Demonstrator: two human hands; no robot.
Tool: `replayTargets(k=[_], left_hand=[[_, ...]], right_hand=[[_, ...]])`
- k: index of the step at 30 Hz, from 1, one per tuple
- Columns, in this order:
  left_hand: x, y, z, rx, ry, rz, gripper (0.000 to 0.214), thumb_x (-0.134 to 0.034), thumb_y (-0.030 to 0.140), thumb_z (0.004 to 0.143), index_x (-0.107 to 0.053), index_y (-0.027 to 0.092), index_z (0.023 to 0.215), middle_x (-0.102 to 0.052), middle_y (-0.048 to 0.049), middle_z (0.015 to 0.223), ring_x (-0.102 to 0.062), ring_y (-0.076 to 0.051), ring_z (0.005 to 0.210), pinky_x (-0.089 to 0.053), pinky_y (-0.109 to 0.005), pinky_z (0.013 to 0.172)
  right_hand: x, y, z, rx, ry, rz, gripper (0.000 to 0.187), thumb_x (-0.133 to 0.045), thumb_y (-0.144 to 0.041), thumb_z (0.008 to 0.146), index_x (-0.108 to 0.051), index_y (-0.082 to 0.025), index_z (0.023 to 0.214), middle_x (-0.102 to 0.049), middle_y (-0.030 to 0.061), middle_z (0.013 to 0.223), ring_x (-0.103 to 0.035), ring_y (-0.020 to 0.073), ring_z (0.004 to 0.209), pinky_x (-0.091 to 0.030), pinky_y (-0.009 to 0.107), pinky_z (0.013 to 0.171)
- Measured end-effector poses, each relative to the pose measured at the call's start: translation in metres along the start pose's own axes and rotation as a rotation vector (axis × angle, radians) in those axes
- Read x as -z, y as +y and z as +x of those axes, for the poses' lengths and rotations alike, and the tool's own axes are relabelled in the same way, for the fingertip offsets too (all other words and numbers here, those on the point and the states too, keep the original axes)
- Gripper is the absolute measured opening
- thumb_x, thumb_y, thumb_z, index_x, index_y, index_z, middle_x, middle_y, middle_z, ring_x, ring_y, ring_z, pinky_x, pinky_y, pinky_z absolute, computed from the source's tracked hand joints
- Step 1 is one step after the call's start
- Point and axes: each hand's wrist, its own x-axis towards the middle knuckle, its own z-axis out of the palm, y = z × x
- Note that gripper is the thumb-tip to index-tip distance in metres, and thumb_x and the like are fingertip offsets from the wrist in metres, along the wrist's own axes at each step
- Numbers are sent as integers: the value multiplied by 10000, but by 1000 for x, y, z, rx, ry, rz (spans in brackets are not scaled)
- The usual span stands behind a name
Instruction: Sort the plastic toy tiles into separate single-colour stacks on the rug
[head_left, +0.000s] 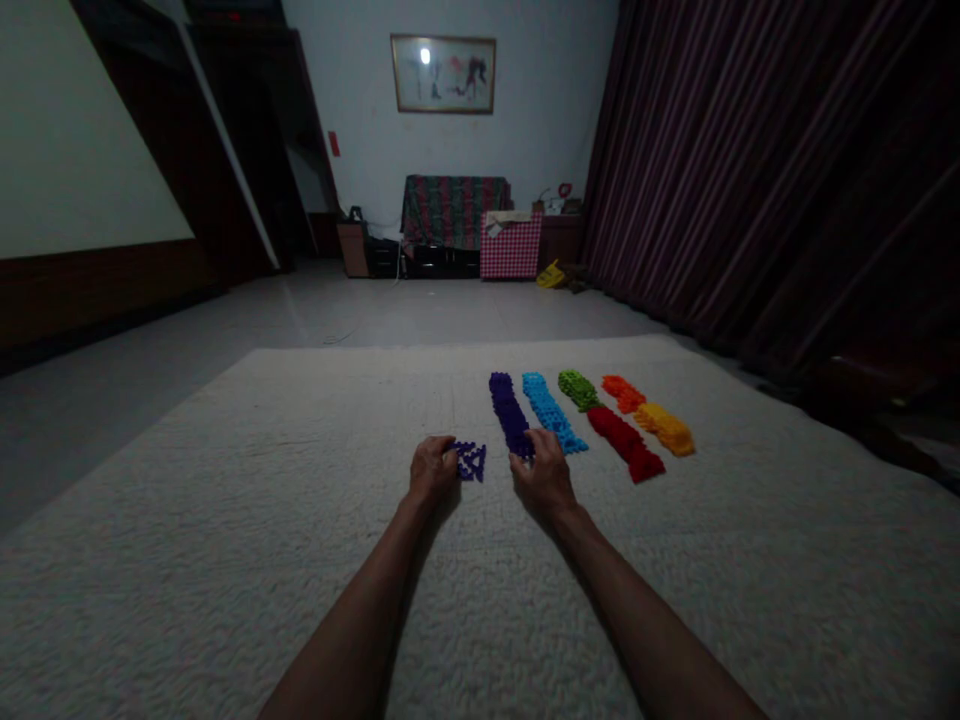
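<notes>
A small square lattice (471, 461) of purple pieces, with gaps showing the cloth, lies flat on the cream cover. My left hand (433, 467) is closed at its left edge, fingertips against it. Right of it runs a long strip of heaped small purple pieces (510, 412). At the near end of that strip, my right hand (546, 472) pinches purple pieces between thumb and fingers; how many is hidden. Beside it lies a light blue strip (551, 412), partly behind my right hand's knuckles.
Farther right lie green (577, 389), red (626, 442), orange (623, 392) and yellow (666, 429) heaps of small pieces. The cream quilted cover (225, 520) spreads wide around them. Beyond stand a cloth-draped cabinet (454, 212) and a red checked cloth (511, 246). A dark curtain (712, 150) hangs at right.
</notes>
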Motion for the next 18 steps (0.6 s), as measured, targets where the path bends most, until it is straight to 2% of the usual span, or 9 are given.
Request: replayTargets(k=[6,18], left_hand=[[-4,-3,-2,75,157,-128,288,-502,164,791,-737,177,957,-735,-95,1009,-681,-231,983,-521,-373,935],[-1,-2,3,185,169,-220,286,-508,179,769,-755,189,913,-751,-76,991,-695,-224,974,-529,-366,943]], right_hand=[[-10,10,1,-63,74,-5,388,-613,-288,808,-564,-162,1172,-575,149,1160,-552,281,1116,-490,469,989],[-11,12,4,-73,21,-76,406,-617,-274,780,-573,-164,1168,-593,159,1170,-550,301,1121,-486,481,971]])
